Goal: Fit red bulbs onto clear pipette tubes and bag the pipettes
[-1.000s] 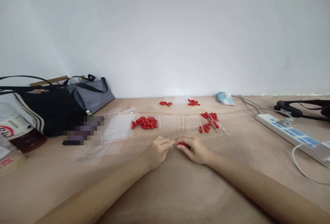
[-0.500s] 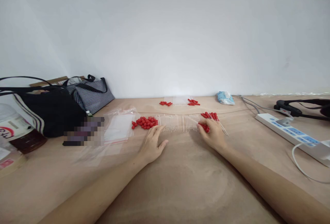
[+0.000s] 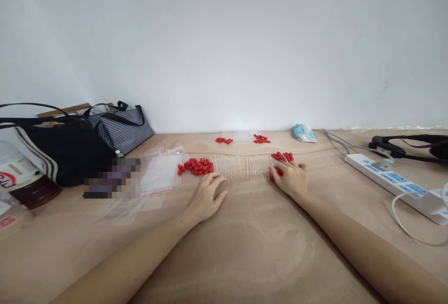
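A row of thin clear tubes (image 3: 241, 166) lies across the tan table (image 3: 245, 248). To its left is a heap of small red rubber caps (image 3: 196, 166); to its right lie tubes fitted with red caps (image 3: 283, 157). My left hand (image 3: 206, 196) rests on the table with fingers spread, fingertips just short of the left end of the tube row. My right hand (image 3: 290, 178) lies flat, fingers stretched over the capped tubes at the right end, covering some of them.
Farther back sits a second small set of tubes with red caps (image 3: 243, 139) and a blue packet (image 3: 304, 132). Clear zip bags (image 3: 159, 173), a black bag (image 3: 66, 147) and a striped bag (image 3: 122, 129) are left. A white power strip (image 3: 392, 180) with cables is right.
A second ago both hands pinched one red-capped tube close to me. They have since parted and reached forward; the right hand set down on the capped pile and flattened, the left opened near the tube row.
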The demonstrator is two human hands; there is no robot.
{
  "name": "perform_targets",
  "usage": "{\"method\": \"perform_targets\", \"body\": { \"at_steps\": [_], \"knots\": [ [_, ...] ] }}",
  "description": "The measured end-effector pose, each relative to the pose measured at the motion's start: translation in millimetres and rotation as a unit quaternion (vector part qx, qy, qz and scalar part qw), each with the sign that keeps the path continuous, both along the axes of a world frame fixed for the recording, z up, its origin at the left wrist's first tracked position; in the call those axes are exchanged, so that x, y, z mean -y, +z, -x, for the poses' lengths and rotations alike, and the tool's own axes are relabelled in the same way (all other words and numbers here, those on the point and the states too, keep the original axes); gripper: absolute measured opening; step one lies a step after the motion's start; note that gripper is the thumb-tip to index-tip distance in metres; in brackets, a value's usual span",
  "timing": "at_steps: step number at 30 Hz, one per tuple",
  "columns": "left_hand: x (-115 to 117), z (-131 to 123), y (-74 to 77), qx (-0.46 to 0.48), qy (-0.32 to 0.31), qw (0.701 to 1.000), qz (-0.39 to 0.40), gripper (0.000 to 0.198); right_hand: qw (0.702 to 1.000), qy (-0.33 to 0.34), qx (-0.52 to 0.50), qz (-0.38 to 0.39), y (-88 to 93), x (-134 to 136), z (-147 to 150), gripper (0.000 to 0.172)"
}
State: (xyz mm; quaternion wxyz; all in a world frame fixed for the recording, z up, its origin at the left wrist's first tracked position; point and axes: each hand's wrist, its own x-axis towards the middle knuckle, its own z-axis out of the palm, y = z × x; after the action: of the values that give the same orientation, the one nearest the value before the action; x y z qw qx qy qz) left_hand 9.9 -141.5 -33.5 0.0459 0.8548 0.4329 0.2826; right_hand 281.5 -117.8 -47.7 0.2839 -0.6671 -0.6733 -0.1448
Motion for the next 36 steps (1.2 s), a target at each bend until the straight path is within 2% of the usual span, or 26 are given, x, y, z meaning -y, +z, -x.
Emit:
{"method": "perform_targets", "body": {
  "at_steps": [5, 9, 14, 19, 23, 26, 29, 31, 33, 36],
  "knots": [
    [1, -1, 0.9, 0.000, -0.003, 1.000, -0.009, 0.024, 0.998, -0.039, -0.041, -0.002, 5.9, -16, -13, 0.031],
    [1, -1, 1.2, -0.004, -0.003, 1.000, -0.009, 0.020, 0.994, -0.084, -0.025, 0.069, 11.7, -40, -25, 0.027],
    [2, 0, 0.3, -0.007, -0.003, 1.000, -0.014, 0.017, 0.986, -0.088, 0.021, 0.143, 14.6, -61, -26, 0.025],
    [0, -6, 1.3, -0.007, 0.011, 0.998, -0.055, 0.013, 0.976, -0.104, 0.036, 0.188, 17.0, -72, -22, 0.024],
    [-17, -32, 5.3, -0.029, 0.071, 0.993, -0.086, 0.012, 0.974, -0.117, 0.038, 0.189, 17.6, -76, -20, 0.025],
    [-38, -60, 10.7, -0.049, 0.119, 0.989, -0.077, 0.017, 0.974, -0.123, 0.043, 0.188, 17.3, -78, -17, 0.025],
    [-58, -86, 16.7, -0.063, 0.167, 0.983, -0.031, 0.025, 0.974, -0.122, 0.050, 0.184, 17.0, -79, -13, 0.025],
    [-67, -100, 20.2, -0.090, 0.207, 0.974, 0.028, 0.031, 0.975, -0.120, 0.052, 0.182, 17.3, -79, -12, 0.026],
    [-74, -109, 22.7, -0.109, 0.240, 0.962, 0.075, 0.035, 0.975, -0.120, 0.052, 0.178, 18.1, -77, -11, 0.026],
    [-81, -116, 23.5, -0.114, 0.264, 0.952, 0.106, 0.041, 0.977, -0.116, 0.045, 0.171, 20.3, -70, -11, 0.027]
  ]
}}
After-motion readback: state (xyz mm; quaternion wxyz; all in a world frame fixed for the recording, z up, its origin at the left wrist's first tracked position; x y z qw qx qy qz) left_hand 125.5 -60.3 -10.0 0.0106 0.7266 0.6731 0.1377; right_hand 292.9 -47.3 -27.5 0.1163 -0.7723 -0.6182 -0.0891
